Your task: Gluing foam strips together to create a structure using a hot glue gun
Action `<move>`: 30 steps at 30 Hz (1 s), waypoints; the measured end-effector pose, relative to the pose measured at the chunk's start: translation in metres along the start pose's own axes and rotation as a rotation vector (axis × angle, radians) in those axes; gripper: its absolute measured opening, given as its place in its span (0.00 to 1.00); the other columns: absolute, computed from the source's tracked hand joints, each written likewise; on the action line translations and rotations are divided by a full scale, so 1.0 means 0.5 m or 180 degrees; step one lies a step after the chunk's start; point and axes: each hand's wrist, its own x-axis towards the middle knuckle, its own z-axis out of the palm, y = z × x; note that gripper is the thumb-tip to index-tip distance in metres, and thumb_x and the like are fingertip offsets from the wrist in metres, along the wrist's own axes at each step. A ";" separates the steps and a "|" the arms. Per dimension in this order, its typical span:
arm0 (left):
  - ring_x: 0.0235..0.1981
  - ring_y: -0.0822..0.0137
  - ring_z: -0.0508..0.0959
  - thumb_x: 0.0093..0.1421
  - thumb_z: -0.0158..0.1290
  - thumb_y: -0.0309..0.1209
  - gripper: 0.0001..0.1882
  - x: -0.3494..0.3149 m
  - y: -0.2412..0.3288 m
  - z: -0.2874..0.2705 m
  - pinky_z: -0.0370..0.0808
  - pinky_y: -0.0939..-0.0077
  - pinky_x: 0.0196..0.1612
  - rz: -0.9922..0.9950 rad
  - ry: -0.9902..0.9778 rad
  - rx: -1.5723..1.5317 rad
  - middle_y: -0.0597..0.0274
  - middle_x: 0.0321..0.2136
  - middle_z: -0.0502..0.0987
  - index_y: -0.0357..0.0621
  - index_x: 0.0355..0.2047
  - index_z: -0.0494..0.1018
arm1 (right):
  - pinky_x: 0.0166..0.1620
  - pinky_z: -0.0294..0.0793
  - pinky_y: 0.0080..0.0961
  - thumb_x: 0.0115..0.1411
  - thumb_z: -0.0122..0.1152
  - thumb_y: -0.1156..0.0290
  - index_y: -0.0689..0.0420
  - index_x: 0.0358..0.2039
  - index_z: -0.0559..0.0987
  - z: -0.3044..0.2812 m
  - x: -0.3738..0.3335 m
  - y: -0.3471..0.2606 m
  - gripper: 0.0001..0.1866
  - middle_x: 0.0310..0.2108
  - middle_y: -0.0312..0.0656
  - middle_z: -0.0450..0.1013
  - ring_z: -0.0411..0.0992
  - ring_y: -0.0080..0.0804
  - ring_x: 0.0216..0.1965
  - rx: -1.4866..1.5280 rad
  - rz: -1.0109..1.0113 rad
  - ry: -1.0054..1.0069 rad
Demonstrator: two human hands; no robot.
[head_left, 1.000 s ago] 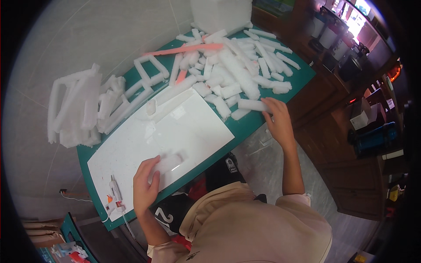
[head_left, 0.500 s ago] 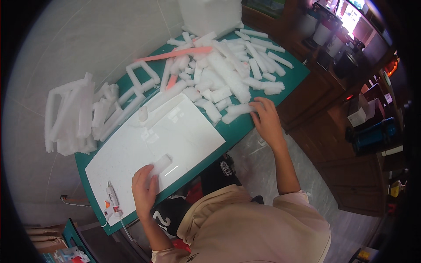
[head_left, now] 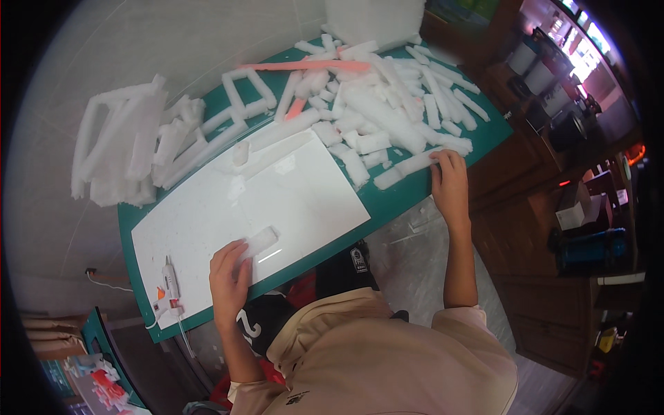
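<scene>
My left hand (head_left: pixel 229 278) rests at the front edge of a white board (head_left: pixel 304 194). Its thumb and fingers close around the near end of a short white foam block (head_left: pixel 263 240) lying on that board. Farther right, my right hand (head_left: pixel 451 181) grips the right end of a longer white foam strip (head_left: pixel 407 170) at the table's edge, fingertips on top and thumb at the near side. Beyond it spreads a heap of loose white foam strips (head_left: pixel 380 121), with a long pink strip (head_left: pixel 304 66) across its left part.
A glue gun (head_left: pixel 169 280) with a cable stands on the board's left end. Joined foam frames (head_left: pixel 117 142) lean at the far left. A large white foam block (head_left: pixel 377 21) stands at the back of the green table (head_left: pixel 487 131). Dark wooden cabinets (head_left: pixel 532 304) line the right.
The view has shifted, so the table sits farther up and right in it. My right hand's fingers are closer together on the strip's end. My left hand stays on its foam block.
</scene>
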 end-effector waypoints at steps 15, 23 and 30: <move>0.53 0.51 0.72 0.58 0.56 0.25 0.20 -0.010 0.022 0.002 0.62 0.57 0.61 0.0096 0.0006 0.0261 0.53 0.52 0.76 0.41 0.52 0.73 | 0.50 0.68 0.37 0.54 0.58 0.80 0.60 0.45 0.78 0.081 0.078 -0.117 0.15 0.41 0.47 0.71 0.68 0.48 0.46 0.0467 -0.0916 -0.0809; 0.51 0.54 0.73 0.57 0.56 0.25 0.18 -0.012 0.017 0.017 0.62 0.62 0.60 0.0061 0.0114 0.0241 0.54 0.50 0.77 0.40 0.49 0.74 | 0.48 0.67 0.41 0.55 0.61 0.76 0.60 0.43 0.73 0.104 0.104 -0.056 0.14 0.41 0.45 0.68 0.67 0.49 0.46 0.0803 -0.0600 -0.0752; 0.51 0.56 0.74 0.56 0.56 0.25 0.18 -0.012 0.013 0.028 0.62 0.64 0.58 0.0042 0.0227 0.0310 0.55 0.48 0.78 0.41 0.48 0.75 | 0.50 0.67 0.40 0.54 0.65 0.73 0.61 0.50 0.72 0.088 0.116 -0.081 0.23 0.43 0.49 0.67 0.66 0.51 0.46 0.0646 -0.0721 -0.0859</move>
